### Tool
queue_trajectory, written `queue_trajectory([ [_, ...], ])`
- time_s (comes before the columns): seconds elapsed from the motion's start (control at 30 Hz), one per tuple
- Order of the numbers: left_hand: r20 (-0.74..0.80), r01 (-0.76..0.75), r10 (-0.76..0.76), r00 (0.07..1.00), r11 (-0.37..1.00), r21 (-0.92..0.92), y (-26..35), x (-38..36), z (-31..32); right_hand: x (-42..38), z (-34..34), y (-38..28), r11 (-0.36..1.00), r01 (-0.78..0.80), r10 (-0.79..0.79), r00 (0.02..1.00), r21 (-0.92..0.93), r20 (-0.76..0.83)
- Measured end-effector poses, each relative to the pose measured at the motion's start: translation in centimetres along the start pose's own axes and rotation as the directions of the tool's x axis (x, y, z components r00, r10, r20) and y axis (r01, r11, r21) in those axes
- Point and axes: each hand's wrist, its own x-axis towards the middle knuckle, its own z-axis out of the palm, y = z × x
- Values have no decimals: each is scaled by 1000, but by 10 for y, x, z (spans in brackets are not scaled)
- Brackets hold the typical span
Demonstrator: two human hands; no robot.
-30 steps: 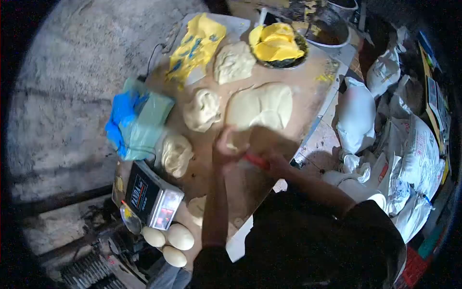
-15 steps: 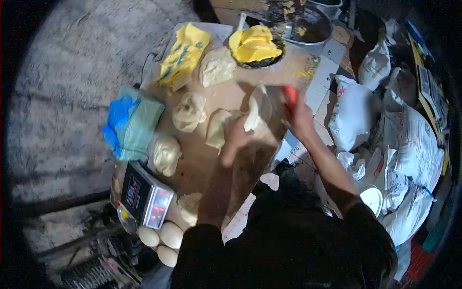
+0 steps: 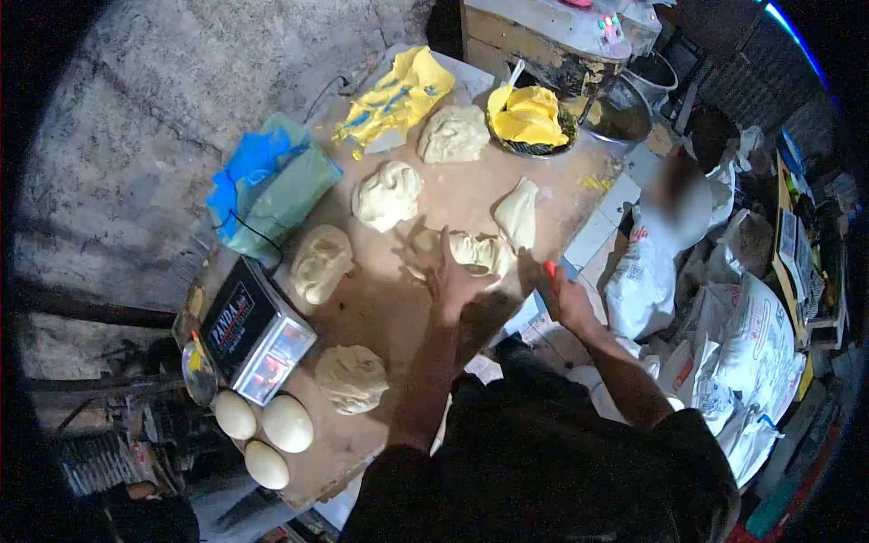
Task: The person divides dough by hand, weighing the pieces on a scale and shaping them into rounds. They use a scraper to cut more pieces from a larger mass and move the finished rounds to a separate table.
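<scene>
My left hand (image 3: 455, 282), fingers spread, touches a piece of dough (image 3: 478, 253) near the table's right side. My right hand (image 3: 568, 299) is closed around the red handle (image 3: 550, 270) of a tool at the table's right edge; its blade is hard to make out. Just above, a pointed dough piece (image 3: 517, 214) lies on the tabletop. Further dough lumps rest to the left: one (image 3: 387, 195) at the middle, one (image 3: 322, 263) by the scale, one (image 3: 351, 379) nearer me, and one (image 3: 453, 134) at the back.
A scale (image 3: 257, 331) stands at the left, with three round pale balls (image 3: 288, 423) below it. Behind it sits a green and blue bag (image 3: 272, 187). Yellow spread (image 3: 398, 100) and a bowl of yellow paste (image 3: 529, 118) are at the back. White sacks (image 3: 748, 339) lie at right.
The view has shifted. My left hand has opened out over the dough beside it. My right hand, with the red handle, has come down toward me, and the pointed dough piece now lies free of my hands.
</scene>
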Motion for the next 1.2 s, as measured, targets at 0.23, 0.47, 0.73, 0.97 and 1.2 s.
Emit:
queue_trajectory([
  [0.23,214,-52,6,977,977,208,2,39,26,-32,-26,25,926,-8,93,974,377,-207],
  [0.47,-177,-217,218,960,976,24,-61,-33,-72,7,-1,84,917,232,-39,863,326,-503],
  [0.73,-632,-37,187,752,969,242,-144,-28,-342,38,-6,40,720,325,28,869,613,-494],
  [0.97,-726,-30,-99,681,986,-163,-402,18,-383,57,25,-67,746,378,-17,834,548,-551],
  [1.2,-340,602,-502,795,723,339,-361,-17,-402,53,7,-112,819,396,-92,805,416,-586],
])
